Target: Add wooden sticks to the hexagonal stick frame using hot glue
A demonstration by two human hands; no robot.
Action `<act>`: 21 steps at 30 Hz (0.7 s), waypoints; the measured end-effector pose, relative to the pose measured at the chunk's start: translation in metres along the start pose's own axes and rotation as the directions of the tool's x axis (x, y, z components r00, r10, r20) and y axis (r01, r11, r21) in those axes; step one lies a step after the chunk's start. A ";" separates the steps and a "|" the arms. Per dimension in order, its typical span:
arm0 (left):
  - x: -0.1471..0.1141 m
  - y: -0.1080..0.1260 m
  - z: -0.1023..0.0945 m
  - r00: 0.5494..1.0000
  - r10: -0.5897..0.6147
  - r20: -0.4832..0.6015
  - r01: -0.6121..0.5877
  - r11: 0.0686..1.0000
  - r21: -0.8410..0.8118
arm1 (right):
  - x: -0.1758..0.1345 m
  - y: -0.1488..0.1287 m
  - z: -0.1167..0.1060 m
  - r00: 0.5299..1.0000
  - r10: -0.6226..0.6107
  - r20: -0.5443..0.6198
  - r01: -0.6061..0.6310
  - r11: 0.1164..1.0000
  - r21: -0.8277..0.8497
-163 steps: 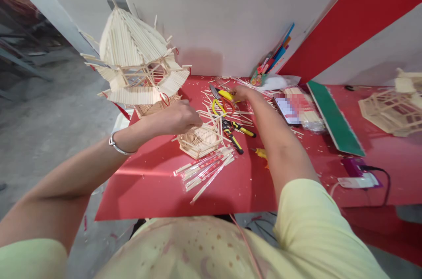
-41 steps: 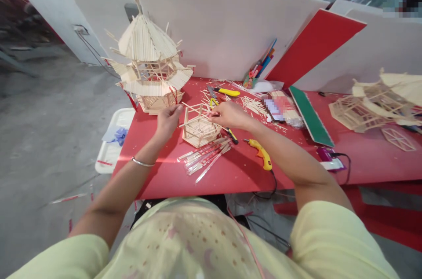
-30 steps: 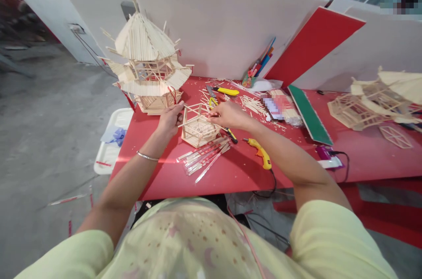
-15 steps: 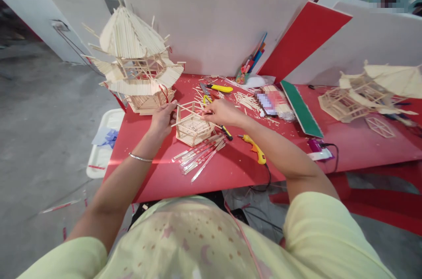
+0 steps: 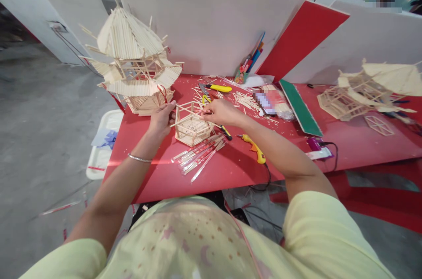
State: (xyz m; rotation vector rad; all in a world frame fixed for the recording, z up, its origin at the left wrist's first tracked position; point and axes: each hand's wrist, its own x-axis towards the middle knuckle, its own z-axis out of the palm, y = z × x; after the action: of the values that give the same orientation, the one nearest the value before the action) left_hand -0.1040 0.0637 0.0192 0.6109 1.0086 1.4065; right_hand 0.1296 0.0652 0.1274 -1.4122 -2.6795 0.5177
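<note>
A small six-sided frame of wooden sticks [image 5: 193, 130] stands on the red table, with a slatted base and thin posts carrying an upper rim. At its left side, my left hand [image 5: 162, 118] is closed with thumb and fingers on the frame's edge. My right hand [image 5: 221, 111] pinches the upper rim at the right; the fingertips partly hide the spot held. Just in front of the frame lie several clear-wrapped sticks [image 5: 199, 156]. Behind my left hand rises a larger pagoda model of sticks [image 5: 132, 65] with a peaked roof.
A yellow glue gun [image 5: 253, 148] lies right of the frame, its cord hanging off the red table [image 5: 158, 182]. Behind are a yellow cutter [image 5: 219, 88], loose sticks [image 5: 245, 100], a pen holder [image 5: 240, 77] and a green board [image 5: 300, 107]. Another stick model [image 5: 369, 89] stands far right.
Both hands keep their places on the stick frame. The whole view has shifted very slightly; nothing else has visibly moved.
</note>
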 end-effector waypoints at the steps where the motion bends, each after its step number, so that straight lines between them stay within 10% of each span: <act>1: 0.000 0.000 0.000 1.000 0.003 -0.003 -0.003 1.000 -0.003 | 0.000 0.000 0.000 1.000 0.000 0.001 0.000 1.000 -0.003; 21: -0.003 0.004 -0.006 0.987 0.148 -0.063 -0.140 0.982 0.127 | 0.000 -0.003 0.000 0.998 0.054 0.010 -0.054 0.998 -0.028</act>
State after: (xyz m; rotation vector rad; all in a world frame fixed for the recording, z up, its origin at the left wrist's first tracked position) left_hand -0.1109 0.0597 0.0200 0.7401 1.1326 1.5103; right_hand 0.1275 0.0642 0.1285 -1.4967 -2.6740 0.4954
